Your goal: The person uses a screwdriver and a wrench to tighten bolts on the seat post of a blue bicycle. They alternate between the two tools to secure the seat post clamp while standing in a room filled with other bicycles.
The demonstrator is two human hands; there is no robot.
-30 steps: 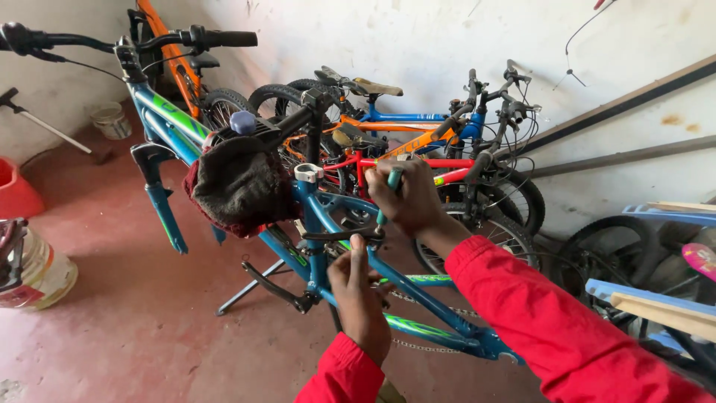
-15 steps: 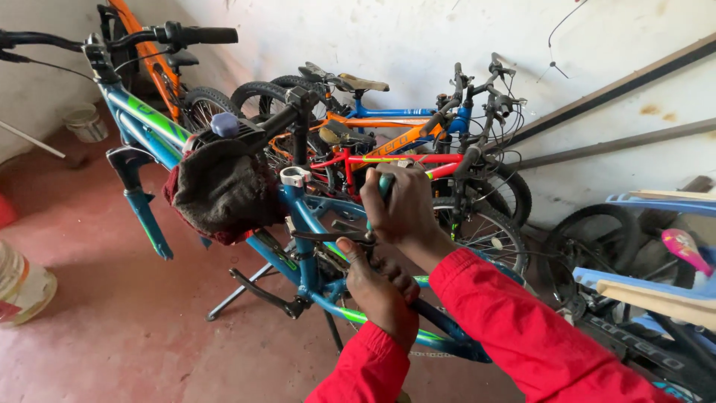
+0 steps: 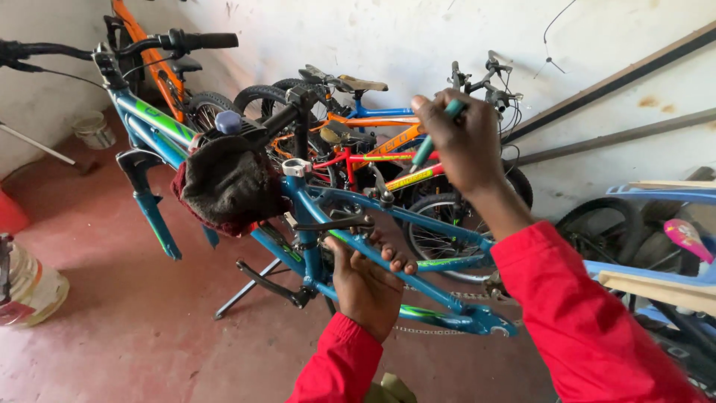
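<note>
Two hands work on one blue bicycle frame clamped in a folding repair stand, held off the red floor with its seat tube and rear triangle nearest the camera. The left hand is closed around the frame's slanting rear tube, fingers curled over the top, steadying it. The right hand is raised above the frame and closed around a slim teal-handled tool, its shaft pointing down toward the black fitting on the top tube; the tip's kind cannot be told.

To do this step well, the left hand's grip should be firm so the frame does not swing in the stand when the tool bears down, and those fingers should sit clear of the chain hanging below. The tool is best brought down in line with the fitting and seated fully before any turning force is applied.

A dark cloth is draped over the stand's clamp. Behind, red, orange and blue bicycles lean along the white wall. A paint bucket stands at the floor's left edge.
</note>
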